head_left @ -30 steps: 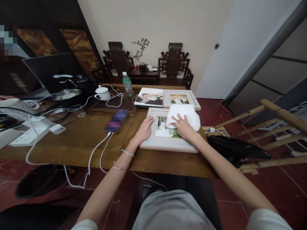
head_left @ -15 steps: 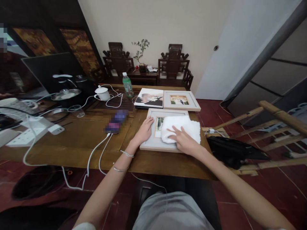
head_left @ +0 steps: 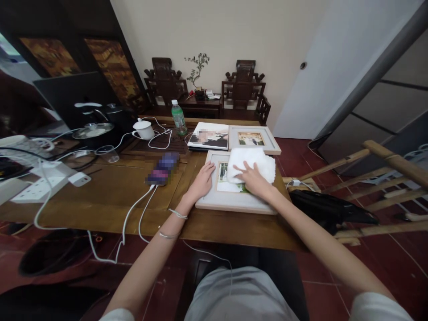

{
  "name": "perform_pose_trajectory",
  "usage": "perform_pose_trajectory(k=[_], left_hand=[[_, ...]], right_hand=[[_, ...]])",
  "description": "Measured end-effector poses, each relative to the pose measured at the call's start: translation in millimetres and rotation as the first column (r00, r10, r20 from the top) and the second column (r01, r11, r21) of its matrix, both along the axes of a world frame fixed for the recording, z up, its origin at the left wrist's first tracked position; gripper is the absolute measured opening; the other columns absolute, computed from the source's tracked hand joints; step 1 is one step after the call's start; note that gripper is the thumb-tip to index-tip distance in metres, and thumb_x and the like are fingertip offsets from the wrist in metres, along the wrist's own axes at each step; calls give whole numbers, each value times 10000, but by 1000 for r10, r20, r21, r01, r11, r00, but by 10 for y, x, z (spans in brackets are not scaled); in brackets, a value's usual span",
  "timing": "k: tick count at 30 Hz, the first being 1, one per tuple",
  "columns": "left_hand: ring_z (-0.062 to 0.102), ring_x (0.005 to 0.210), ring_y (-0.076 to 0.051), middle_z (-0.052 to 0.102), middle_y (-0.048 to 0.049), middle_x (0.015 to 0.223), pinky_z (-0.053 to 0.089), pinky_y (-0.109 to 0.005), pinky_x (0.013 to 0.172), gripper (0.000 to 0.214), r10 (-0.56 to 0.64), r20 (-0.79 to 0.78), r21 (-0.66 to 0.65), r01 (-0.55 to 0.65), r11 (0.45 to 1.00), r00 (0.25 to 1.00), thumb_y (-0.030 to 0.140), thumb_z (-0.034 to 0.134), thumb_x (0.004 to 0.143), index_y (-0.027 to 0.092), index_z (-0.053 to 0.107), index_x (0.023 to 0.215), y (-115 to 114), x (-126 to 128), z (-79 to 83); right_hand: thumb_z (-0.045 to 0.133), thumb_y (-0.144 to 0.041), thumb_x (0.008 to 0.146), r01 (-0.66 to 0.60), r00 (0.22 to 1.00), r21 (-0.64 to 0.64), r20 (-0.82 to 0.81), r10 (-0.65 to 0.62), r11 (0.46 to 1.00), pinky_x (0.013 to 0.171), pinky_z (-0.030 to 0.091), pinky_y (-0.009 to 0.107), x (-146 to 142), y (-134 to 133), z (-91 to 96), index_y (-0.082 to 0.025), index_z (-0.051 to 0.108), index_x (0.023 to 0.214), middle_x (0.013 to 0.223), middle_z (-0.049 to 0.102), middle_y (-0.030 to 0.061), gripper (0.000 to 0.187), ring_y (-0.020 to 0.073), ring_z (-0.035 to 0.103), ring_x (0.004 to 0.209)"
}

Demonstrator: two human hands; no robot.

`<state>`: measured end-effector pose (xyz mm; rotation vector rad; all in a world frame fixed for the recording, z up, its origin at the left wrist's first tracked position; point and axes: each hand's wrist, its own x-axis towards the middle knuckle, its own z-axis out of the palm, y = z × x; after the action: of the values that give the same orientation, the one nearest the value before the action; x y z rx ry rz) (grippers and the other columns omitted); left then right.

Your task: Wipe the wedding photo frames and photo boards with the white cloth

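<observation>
A light picture frame with a photo under its mat lies flat near the table's front edge. My left hand rests on the frame's left border, its fingers laid out over the edge. A folded white cloth covers the upper right of the frame and part of the photo. On the cloth, my right hand presses down with fingers spread, keeping hold of it. Behind are a second frame and a photo panel atop a dark stack.
On the wooden table stand a green-labelled bottle, a white lidded cup and a plastic cup. A phone is plugged into white cables. Power strips lie left. A bamboo rack is at right.
My right hand and the white cloth have moved away from me, up the frame, uncovering more of the photo's lower part. My left hand has stayed on the left border.
</observation>
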<state>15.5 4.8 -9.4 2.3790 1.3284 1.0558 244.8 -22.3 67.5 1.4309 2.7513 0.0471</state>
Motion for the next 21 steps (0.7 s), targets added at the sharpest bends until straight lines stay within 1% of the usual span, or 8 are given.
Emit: perform_pose_trajectory(k=[3,5,7,9,12,14,17,21], left_hand=[[341,1340,-250,495,-182,1340,281,-463,1123,433,3,-4,-7,-3,1000,1000,74,337,846,42,535,1229,-17,22,28],[341,1341,-249,501,-188,1335,273,-456,1125,417,7,11,-30,-7,1000,1000,111,326,872,30,542,1220,-37,40,69],[347,1338,-243,508,-171,1337,261,-448,1128,410,26,65,-81,-21,996,998,197,322,914,48,545,1224,-66,60,127],[362,1331,-227,494,-147,1359,255,-421,1131,448,47,165,-147,-23,989,985,306,304,947,69,524,1258,-101,77,189],[368,1330,-195,438,-121,1411,248,-376,1132,513,65,307,-202,-2,979,949,391,247,965,96,455,1329,-141,92,246],[328,1352,-182,376,-116,1453,225,-363,1140,528,69,333,-203,0,979,940,399,226,968,102,401,1369,-147,92,245],[259,1382,-182,294,-122,1494,178,-363,1154,538,53,270,-193,1,981,961,398,250,965,97,340,1402,-132,78,201],[249,1386,-208,285,-149,1493,183,-401,1152,534,3,146,-131,16,991,989,322,333,942,86,290,1419,-95,43,129]], right_hand=[[394,68,648,-94,995,-158,-40,88,983,1003,249,679,-21,-427,118,-246,600,1202,1472,359,18,669,372,249,1357],[391,62,641,-175,984,-224,-75,162,959,1004,285,651,-68,-643,181,-260,597,1201,1465,371,10,678,350,279,1350],[381,64,656,-244,969,-226,-101,227,943,1014,302,618,-168,-759,195,-266,589,1208,1461,380,10,676,324,291,1351],[388,51,691,-274,961,-177,-98,260,945,1034,273,616,-315,-760,152,-257,584,1215,1461,382,19,639,313,268,1365],[427,-10,761,-254,967,-62,-45,251,965,1061,201,634,-549,-580,35,-227,619,1169,1454,393,36,501,327,234,1377],[448,-54,797,-214,977,44,-13,215,976,1087,169,610,-659,-383,-32,-203,664,1094,1433,426,44,397,332,236,1375],[444,-86,830,-130,991,186,-2,133,974,1107,148,585,-726,-41,-90,-169,690,1042,1407,462,51,336,343,226,1375],[440,-118,855,-45,999,280,0,47,959,1116,105,593,-732,390,-114,-174,684,1056,1416,450,49,322,325,166,1396]])
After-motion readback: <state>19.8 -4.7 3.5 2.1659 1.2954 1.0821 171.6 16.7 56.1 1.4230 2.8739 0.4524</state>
